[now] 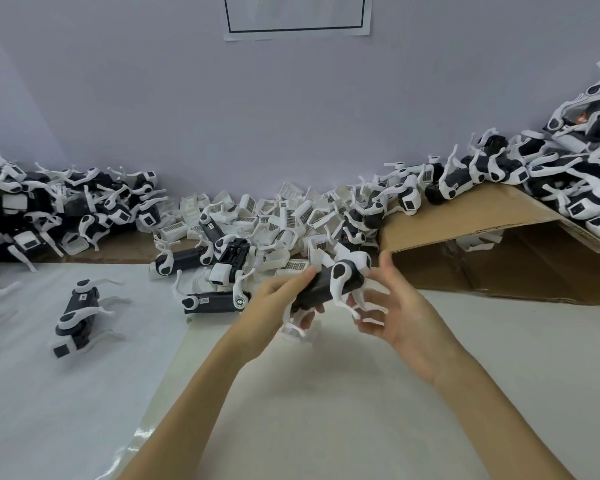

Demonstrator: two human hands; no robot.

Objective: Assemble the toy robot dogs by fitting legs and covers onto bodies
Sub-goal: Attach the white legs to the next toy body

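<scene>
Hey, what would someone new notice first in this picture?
Probably the toy robot dog held mid-frame, the left hand gripping its black body and the right hand at its white legs. Behind lie white covers, with heaps of dogs left and right.

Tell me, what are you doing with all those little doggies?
A person is putting toy robot dogs together at a white table. The left hand grips the black body of one black-and-white plastic dog, held above the table, while the right hand touches its thin white legs, fingers spread. Loose white plastic covers lie heaped behind, by a folded brown cardboard sheet. More dogs are piled along the wall, and one lies alone at the left.
</scene>
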